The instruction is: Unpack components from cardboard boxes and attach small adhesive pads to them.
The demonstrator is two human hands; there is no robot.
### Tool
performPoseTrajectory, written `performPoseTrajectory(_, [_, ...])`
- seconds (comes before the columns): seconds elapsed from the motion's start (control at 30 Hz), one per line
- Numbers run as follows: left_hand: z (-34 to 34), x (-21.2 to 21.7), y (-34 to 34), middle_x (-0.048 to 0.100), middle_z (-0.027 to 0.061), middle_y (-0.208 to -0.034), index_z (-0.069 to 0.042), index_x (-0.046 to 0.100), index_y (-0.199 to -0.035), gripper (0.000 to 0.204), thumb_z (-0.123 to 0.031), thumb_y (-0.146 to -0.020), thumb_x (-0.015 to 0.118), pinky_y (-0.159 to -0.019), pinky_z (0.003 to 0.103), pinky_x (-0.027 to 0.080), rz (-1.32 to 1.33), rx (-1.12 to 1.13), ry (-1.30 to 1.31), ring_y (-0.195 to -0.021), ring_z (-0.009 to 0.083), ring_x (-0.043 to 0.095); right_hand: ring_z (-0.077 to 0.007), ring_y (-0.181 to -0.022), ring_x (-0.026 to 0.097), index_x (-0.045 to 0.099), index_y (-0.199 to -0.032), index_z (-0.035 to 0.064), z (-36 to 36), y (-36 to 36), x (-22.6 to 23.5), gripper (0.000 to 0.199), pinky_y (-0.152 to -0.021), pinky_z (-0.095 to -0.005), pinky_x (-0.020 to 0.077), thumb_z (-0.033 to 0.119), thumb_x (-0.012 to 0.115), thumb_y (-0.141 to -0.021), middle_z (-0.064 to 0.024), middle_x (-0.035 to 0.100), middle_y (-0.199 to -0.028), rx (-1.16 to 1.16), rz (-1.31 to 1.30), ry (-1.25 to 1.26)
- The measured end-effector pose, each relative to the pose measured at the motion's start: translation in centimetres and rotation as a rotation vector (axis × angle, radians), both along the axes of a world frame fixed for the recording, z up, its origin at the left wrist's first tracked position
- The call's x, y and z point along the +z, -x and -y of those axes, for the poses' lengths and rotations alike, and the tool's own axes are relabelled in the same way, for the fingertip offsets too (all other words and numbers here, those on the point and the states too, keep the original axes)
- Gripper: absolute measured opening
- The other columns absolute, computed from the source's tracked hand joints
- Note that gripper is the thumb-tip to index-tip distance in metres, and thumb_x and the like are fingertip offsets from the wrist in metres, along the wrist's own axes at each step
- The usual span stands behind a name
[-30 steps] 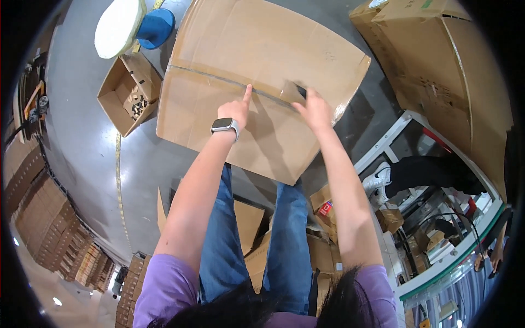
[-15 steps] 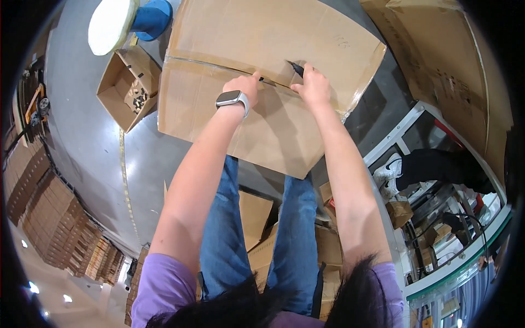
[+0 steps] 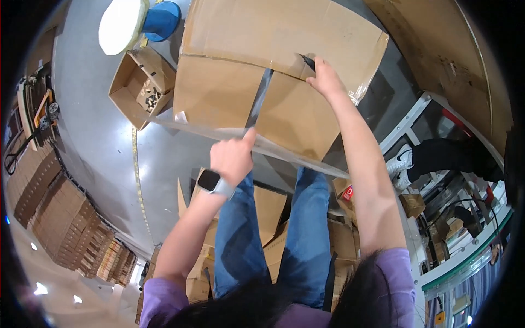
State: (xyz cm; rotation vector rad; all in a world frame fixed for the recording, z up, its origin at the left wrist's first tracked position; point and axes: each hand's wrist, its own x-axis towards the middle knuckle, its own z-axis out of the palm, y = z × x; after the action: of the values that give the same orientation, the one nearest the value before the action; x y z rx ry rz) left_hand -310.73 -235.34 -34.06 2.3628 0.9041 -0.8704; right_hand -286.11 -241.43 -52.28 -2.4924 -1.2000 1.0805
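A large cardboard box lies in front of me with its near top flap lifted toward me and seen almost edge-on. My left hand, with a smartwatch on the wrist, is closed at that flap's edge, its index finger pointing along it. Beneath, two inner flaps show a dark gap between them. My right hand grips a black box cutter above the far flap, near the seam; its tip points to the upper left, and most of the handle is hidden by the fingers.
A small open carton with dark-and-tan pieces stands at the left, below a blue stool with a pale covered seat. At the right are a tall carton, a white metal frame and another person's white shoe. More cartons lie around my legs.
My left hand has pulled back toward me from the seam, raising the near flap and uncovering the inner flaps. My right hand has stayed close to the seam with the cutter.
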Motion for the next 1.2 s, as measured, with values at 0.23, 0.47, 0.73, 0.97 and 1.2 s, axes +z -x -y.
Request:
performPoseTrajectory(0.23, [4.4, 5.9, 7.0, 0.058, 0.0179, -0.058, -0.008, 0.047, -0.112, 0.048, -0.006, -0.065, 0.055, -0.051, 0.044, 0.047, -0.032, 0.076, 0.1, -0.055, 0.0356, 0.059, -0.0358, -0.095, 0.057, 0.05, -0.102, 0.0021, 4.6, 6.6, 2.6, 0.031, -0.081, -0.0434, 0.0461, 0.016, 0.058, -0.076, -0.0223, 0.059, -0.096, 0.037, -0.268, 0.154])
performPoseTrajectory(0.47, [10.6, 7.8, 14.1, 0.062, 0.0206, -0.069, -0.005, 0.029, -0.134, 0.07, -0.011, -0.07, 0.056, -0.058, 0.044, 0.05, -0.277, 0.163, 0.134, -0.063, 0.0349, 0.062, -0.0201, -0.058, 0.061, 0.056, -0.095, -0.0007, 19.3, 16.6, 11.1, 0.026, -0.057, -0.0331, 0.0496, 0.017, 0.059, -0.076, -0.0125, 0.061, -0.069, 0.167, -0.751, 0.158])
performPoseTrajectory(0.73, [17.7, -5.8, 28.8, 0.063, 0.0224, -0.092, -0.005, 0.036, -0.132, 0.061, -0.013, -0.074, 0.053, -0.075, 0.044, 0.05, -0.391, 0.263, 0.345, -0.087, 0.0366, 0.061, -0.0291, -0.087, 0.063, 0.056, -0.105, 0.0031, 30.5, 28.4, 6.1, 0.031, -0.077, -0.0411, 0.0494, 0.016, 0.056, -0.077, -0.0194, 0.063, -0.088, 0.297, -0.598, 0.337])
performPoseTrajectory(0.97, [19.2, -6.7, 25.0, 0.063, 0.0209, -0.093, -0.005, 0.063, -0.099, 0.029, -0.023, -0.078, 0.057, -0.08, 0.039, 0.047, 0.054, 0.842, 0.536, -0.091, 0.0339, 0.06, -0.0348, -0.108, 0.048, 0.047, -0.111, 0.0057, 23.8, 27.1, -2.2, 0.033, -0.091, -0.0458, 0.0392, 0.026, 0.051, -0.086, -0.0184, 0.052, -0.111, -0.062, -0.002, 0.485])
performPoseTrajectory(1.2, [15.3, -5.8, 22.7, 0.065, 0.0161, -0.082, -0.008, 0.067, -0.088, 0.021, -0.023, -0.078, 0.056, -0.072, 0.036, 0.049, 0.193, 0.921, 0.469, -0.077, 0.0276, 0.064, -0.0343, -0.096, 0.057, 0.048, -0.104, 0.005, 22.0, 29.7, 2.8, 0.027, -0.081, -0.0438, 0.0469, 0.024, 0.053, -0.085, -0.0206, 0.058, -0.102, 0.213, -0.216, 0.276])
